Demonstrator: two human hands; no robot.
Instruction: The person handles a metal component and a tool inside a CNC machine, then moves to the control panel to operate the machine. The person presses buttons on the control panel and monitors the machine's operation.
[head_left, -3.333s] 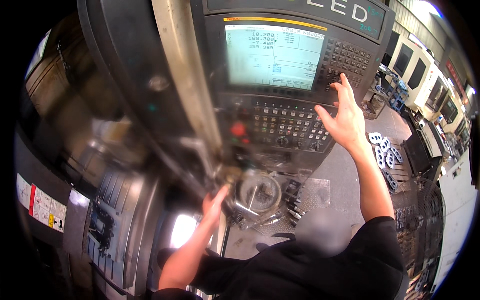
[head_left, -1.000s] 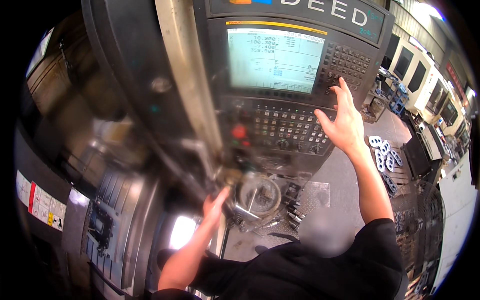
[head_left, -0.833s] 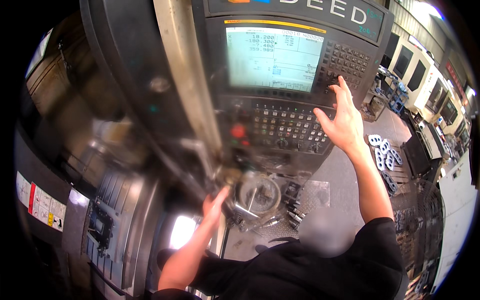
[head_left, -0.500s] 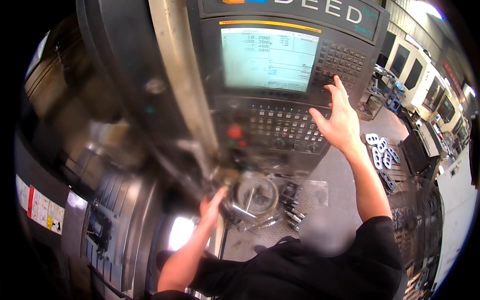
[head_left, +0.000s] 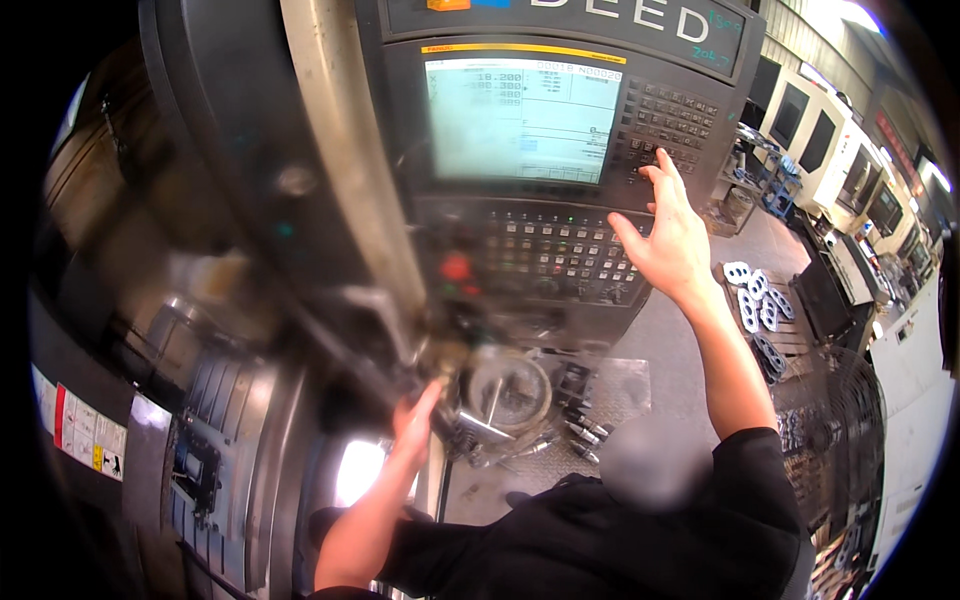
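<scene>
My right hand (head_left: 668, 240) is raised at the lower edge of the keypad (head_left: 670, 120) on a machine control panel. Its index finger stretches up to the keys, with the thumb held apart; whether the fingertip touches a key I cannot tell. Beside the keypad, the lit screen (head_left: 520, 125) shows rows of figures. Below the screen runs a panel of small square buttons (head_left: 560, 245) with a blurred red knob (head_left: 456, 267) at its left. Low on the left, my left hand (head_left: 414, 420) closes by a dark, blurred part near the door edge; what it grips is unclear.
A round metal container (head_left: 508, 395) stands below the panel, with metal tool holders (head_left: 588, 430) beside it. The open machine with its slotted table (head_left: 215, 420) lies to the left. Flat metal parts (head_left: 760, 295) rest on a pallet at right, near a fan (head_left: 835, 420).
The view has shifted slightly, so the panel sits a little further left and the screen reads sharper. Both hands keep nearly the same places and poses.
</scene>
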